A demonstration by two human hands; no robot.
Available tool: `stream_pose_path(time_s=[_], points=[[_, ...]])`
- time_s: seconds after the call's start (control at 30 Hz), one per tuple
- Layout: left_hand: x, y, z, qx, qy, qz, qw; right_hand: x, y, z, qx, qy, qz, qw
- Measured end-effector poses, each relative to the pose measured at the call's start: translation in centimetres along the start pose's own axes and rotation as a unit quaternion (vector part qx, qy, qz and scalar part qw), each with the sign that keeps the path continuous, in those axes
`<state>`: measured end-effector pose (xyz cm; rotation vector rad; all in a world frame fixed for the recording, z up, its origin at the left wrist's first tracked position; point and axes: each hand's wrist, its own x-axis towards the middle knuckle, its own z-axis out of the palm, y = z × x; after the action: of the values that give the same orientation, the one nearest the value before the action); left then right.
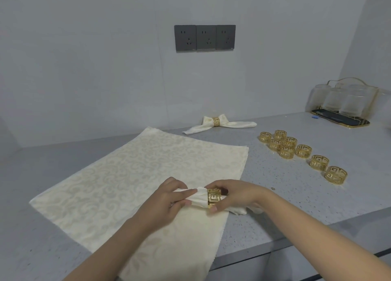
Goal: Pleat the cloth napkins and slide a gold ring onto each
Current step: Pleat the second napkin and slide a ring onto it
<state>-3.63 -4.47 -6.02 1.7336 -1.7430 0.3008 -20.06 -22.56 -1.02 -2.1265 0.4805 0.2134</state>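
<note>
Napkin [200, 198], gathered into pleats, lies near the front edge of the counter [296, 196], on top of a flat stack of cloths [127, 175], with a gold ring [214, 198] around it near the middle. The left hand [169, 198] pinches the bundled end just left of the ring, thumb and fingers curled round the folds; the right hand [234, 193] grips the ring itself, thumb on its near side and fingers over the far side. The napkin's other end [239, 210] pokes out from under the right hand, onto the counter. The step in hand looks like the threading: the ring seems to be at or close to the centre. Next, I judge, the ring wants settling at the middle while the left hand keeps the pleats tight, then both ends fanned out. One finished napkin [218, 124] lies by the wall, ringed with its ends spread, so this would be the second. Eight spare rings [296, 151] sit in a loose cluster well to the right, some touching. Further off stand a tray of glasses [340, 103] in the far right corner and three sockets [204, 37] on the wall.
</note>
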Motion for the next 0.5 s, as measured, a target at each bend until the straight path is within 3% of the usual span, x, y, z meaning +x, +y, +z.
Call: stream_pose_path(time_s=[0.3, 0.5], points=[[-0.3, 0.1, 0.0, -0.002, -0.004, -0.016, 1.0, 0.3, 1.3, 0.1, 0.117, -0.014, -0.024, 0.993], [-0.2, 0.2, 0.5, -0.008, -0.008, -0.008, 1.0, 0.4, 1.5, 0.2, 0.113, -0.001, -0.03, 0.993]])
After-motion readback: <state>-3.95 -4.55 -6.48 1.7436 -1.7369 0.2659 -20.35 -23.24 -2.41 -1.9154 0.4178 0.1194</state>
